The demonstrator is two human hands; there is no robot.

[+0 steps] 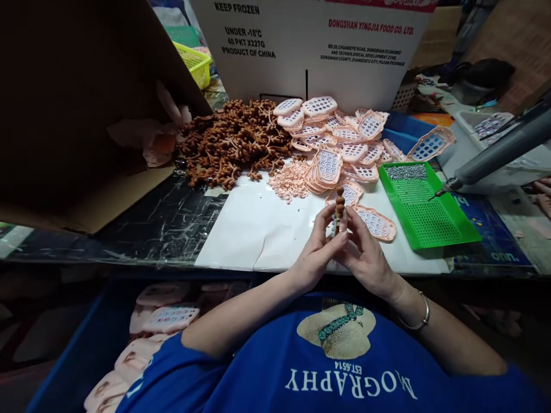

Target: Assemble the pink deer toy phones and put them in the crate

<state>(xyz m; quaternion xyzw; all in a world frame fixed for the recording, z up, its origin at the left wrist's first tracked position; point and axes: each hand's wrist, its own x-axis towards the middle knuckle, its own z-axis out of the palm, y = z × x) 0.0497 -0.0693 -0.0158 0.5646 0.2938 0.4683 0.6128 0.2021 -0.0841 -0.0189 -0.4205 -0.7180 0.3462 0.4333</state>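
Close together at the white sheet's front edge, my left hand (317,249) and my right hand (365,252) both have their fingers closed round one small assembly. A brown knobbed plastic piece (340,201) sticks up out of it. Part of a pale panel shows between the fingers; the rest of it is hidden. Right beside my right hand lies a pink plastic shell (387,228) with a grid of holes. Beyond the hands are a stack of pink shells (329,165) and a heap of small pink rings (289,182).
A large pile of brown knobbed pieces (241,135) lies at the back left. A green tray (467,234) holds small screws, with an electric screwdriver (499,155) hanging over it. Cardboard boxes (301,63) stand behind and left. Below the table, a blue bin (86,350) holds pink shells.
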